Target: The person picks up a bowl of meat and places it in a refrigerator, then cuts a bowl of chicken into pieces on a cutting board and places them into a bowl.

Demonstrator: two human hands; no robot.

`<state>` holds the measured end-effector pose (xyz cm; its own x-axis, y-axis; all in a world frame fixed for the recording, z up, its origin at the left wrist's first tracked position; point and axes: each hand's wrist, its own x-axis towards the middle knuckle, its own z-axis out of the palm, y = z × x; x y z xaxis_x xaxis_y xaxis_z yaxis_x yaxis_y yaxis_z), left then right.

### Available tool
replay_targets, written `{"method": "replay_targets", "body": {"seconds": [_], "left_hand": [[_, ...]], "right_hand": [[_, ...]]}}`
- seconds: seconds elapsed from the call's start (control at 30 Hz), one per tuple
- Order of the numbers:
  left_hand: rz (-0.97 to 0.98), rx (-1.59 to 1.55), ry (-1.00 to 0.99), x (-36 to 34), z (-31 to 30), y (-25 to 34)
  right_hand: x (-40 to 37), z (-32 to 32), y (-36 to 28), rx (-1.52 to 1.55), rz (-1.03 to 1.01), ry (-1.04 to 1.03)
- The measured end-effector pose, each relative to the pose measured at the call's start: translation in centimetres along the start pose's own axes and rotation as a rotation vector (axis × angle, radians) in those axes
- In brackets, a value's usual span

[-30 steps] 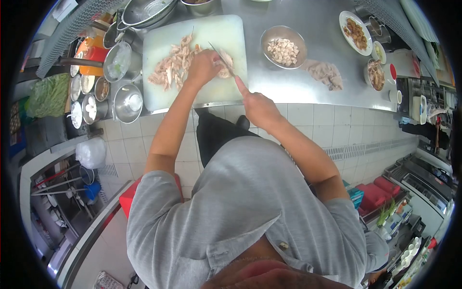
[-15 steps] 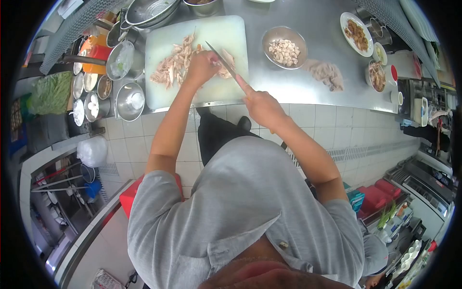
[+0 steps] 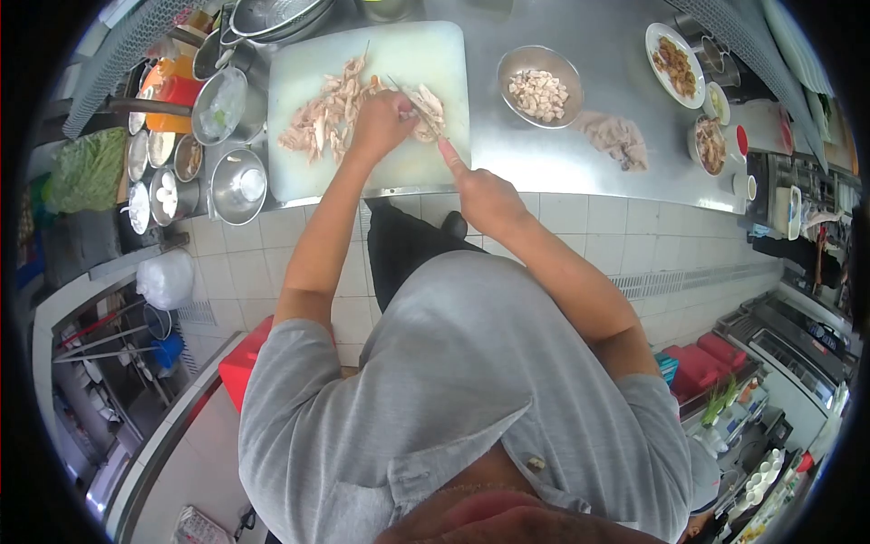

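On the white cutting board (image 3: 417,45), my left hand (image 3: 381,125) rests with its fingers curled and bunched on pale shredded meat that looks like cooked chicken (image 3: 433,100). Its fingertips are partly hidden. My right hand (image 3: 492,201) grips a knife (image 3: 424,114), index finger stretched along it toward the blade. The blade slants up and left across the meat, close beside my left fingers. A larger heap of shredded meat (image 3: 313,127) lies on the board to the left of my left hand.
A steel bowl of diced pale meat (image 3: 540,95) stands right of the board, beside a crumpled cloth (image 3: 614,140). Farther right are a plate of browned food (image 3: 675,71) and a bowl of meat (image 3: 710,145). Steel bowls (image 3: 237,188) and containers crowd the left.
The knife and my right hand have shifted slightly, and the blade now lies over the meat by my left fingers. My left hand stays on the meat. The whole view has shifted a little.
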<state>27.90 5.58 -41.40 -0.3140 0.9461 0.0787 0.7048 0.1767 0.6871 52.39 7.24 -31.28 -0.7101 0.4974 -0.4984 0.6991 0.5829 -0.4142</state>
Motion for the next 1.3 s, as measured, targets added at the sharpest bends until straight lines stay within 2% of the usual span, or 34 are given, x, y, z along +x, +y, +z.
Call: {"method": "replay_targets", "body": {"seconds": [0.13, 0.33, 0.73, 1.13, 1.3], "left_hand": [[0.009, 0.002, -0.006, 0.1, 0.1, -0.3], [-0.006, -0.080, -0.006, -0.5, -1.0, -0.2], [0.017, 0.011, -0.043, -1.5, -1.3, 0.7], [0.074, 0.094, -0.163, -1.6, -2.4, 1.2], [0.124, 0.119, -0.151, -1.4, -2.1, 0.8]], "right_hand": [[1.5, 1.1, 0.5, 0.008, 0.007, 0.007], [0.9, -1.7, 1.8, 0.233, -0.024, 0.005], [-2.8, -2.3, -1.0, 0.165, 0.086, -0.060], [-2.3, -1.0, -1.1, 0.104, 0.022, -0.003], [0.1, 1.9, -0.2, 0.064, 0.042, -0.014]]}}
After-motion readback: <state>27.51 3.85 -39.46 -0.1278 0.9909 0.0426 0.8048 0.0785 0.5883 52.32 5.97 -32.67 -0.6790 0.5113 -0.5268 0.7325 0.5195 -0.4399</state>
